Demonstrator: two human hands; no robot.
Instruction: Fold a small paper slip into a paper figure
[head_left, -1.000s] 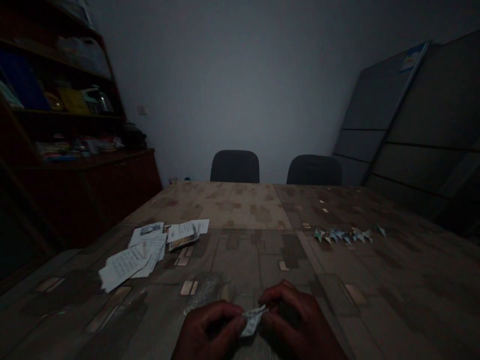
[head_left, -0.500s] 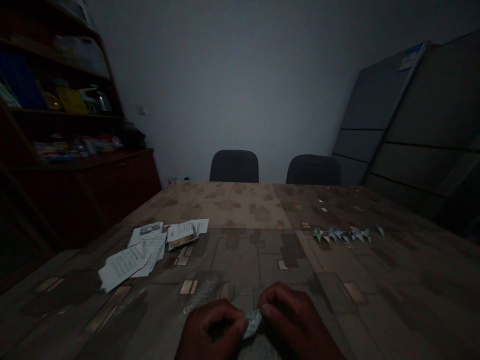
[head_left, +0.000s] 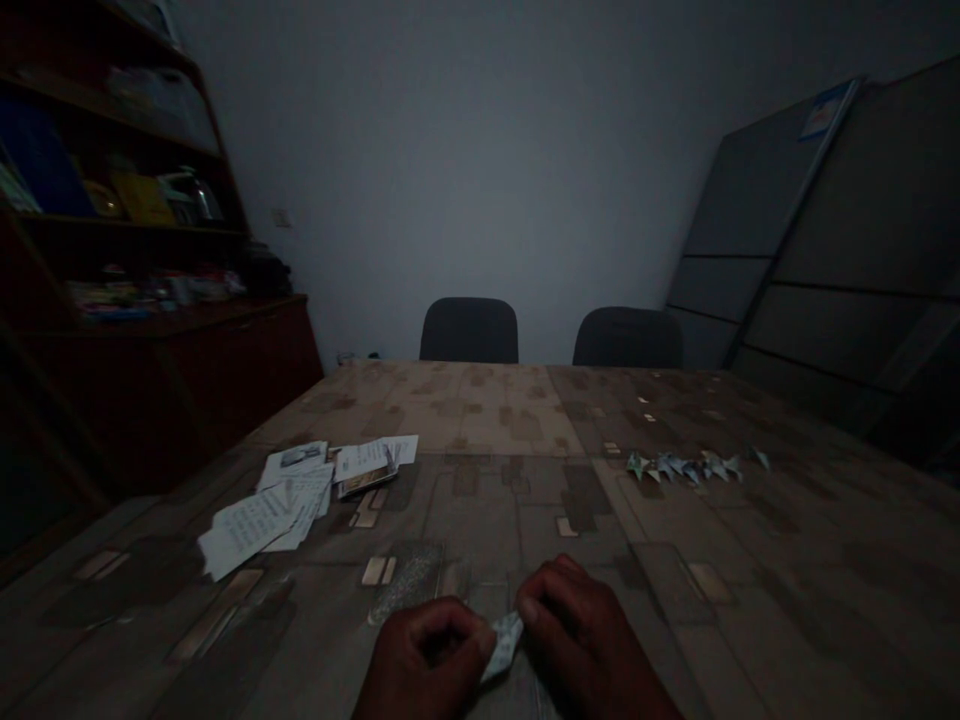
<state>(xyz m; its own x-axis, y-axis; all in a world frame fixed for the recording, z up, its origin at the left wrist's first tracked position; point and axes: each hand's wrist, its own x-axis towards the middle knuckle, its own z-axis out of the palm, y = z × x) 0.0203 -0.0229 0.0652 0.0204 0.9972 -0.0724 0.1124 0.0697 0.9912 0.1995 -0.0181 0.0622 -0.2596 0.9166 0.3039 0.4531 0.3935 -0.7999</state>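
Between my hands is a small piece of folded paper (head_left: pixel 504 643), pale with dark printed marks. My left hand (head_left: pixel 429 655) pinches its left end between thumb and forefinger. At its upper right end, my right hand (head_left: pixel 585 630) pinches it in the same way, knuckles raised. Both hands are low in the view, close to the table's near side. Farther off to the right, several small folded paper pieces (head_left: pixel 682 467) with pointed tips lie in a row. On the left a loose spread of printed paper cards (head_left: pixel 251 525) overlaps on the tablecloth.
A patterned cloth covers the table (head_left: pixel 495 410). Two dark chairs, a left one (head_left: pixel 469 330) and a right one (head_left: pixel 628 337), stand at the far edge. A wooden cabinet (head_left: pixel 240 350) with filled shelves is at left, and grey panels (head_left: pixel 731 200) lean at right. The room is dim.
The paper has tilted slightly between my fingers, and more of its printed face shows. My right hand has shifted up a little; both hands keep their pinch.
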